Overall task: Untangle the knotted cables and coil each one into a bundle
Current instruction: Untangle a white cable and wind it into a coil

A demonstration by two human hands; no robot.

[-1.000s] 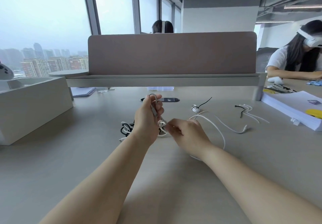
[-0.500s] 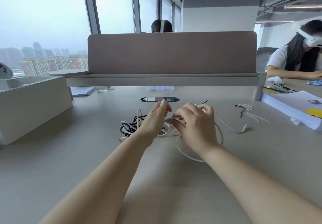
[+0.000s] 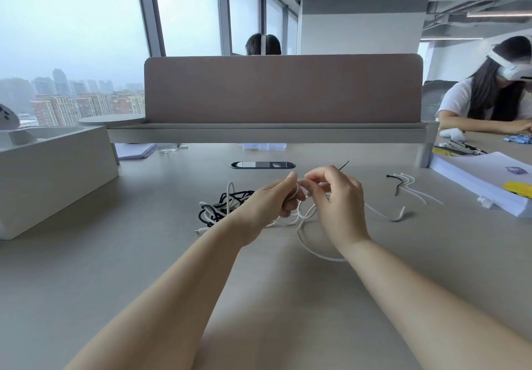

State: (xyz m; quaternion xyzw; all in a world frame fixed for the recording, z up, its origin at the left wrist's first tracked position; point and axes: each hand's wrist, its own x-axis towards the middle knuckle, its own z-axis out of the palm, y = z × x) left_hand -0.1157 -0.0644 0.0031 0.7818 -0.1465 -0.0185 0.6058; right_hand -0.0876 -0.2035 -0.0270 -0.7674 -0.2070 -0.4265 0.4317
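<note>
1. The left hand (image 3: 269, 201) and the right hand (image 3: 341, 207) are close together above the worktop (image 3: 129, 269).
2. Both pinch the white cable (image 3: 301, 237), which loops down under the right hand.
3. A knot of black and white cables (image 3: 217, 211) lies just left of the left hand.

Smooth white cable (image 3: 309, 240) (plastic-looking sheath) lies on a matt grey desk (image 3: 115, 254); the divider (image 3: 282, 87) looks cloth-covered.

The one camera rides on my head, wide-angled, facing forward and down along both forearms over the desk (image 3: 115, 269). My left hand (image 3: 267, 200) and right hand (image 3: 339, 205) sit near, mid-frame; the divider (image 3: 282, 87) and windows (image 3: 72, 24) lie beyond.
</note>
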